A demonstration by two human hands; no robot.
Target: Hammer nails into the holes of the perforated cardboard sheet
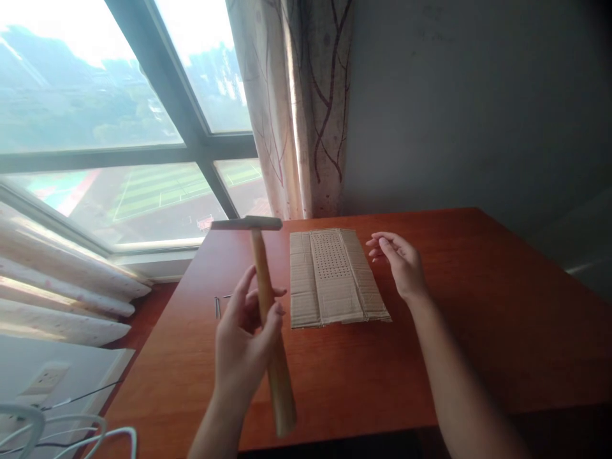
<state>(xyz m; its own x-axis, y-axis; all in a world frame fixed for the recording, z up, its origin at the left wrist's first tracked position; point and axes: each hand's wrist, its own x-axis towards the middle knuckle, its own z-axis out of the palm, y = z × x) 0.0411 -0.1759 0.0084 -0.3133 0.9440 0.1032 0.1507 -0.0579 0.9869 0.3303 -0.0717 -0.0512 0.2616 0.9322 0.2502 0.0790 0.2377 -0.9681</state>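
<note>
One hammer (262, 274), likely head-heavy, rigid; left hand (241, 350) clasps mid-handle, grip below it probably steadier; right hand (405, 266) loosely curled, contents unclear.

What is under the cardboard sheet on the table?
The brown tabletop shows around the cardboard sheet; the area directly beneath is covered, so anything else there cannot be seen.

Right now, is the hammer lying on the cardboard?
No, the left hand holds the hammer by its handle, head up, to the left of the cardboard.
</note>
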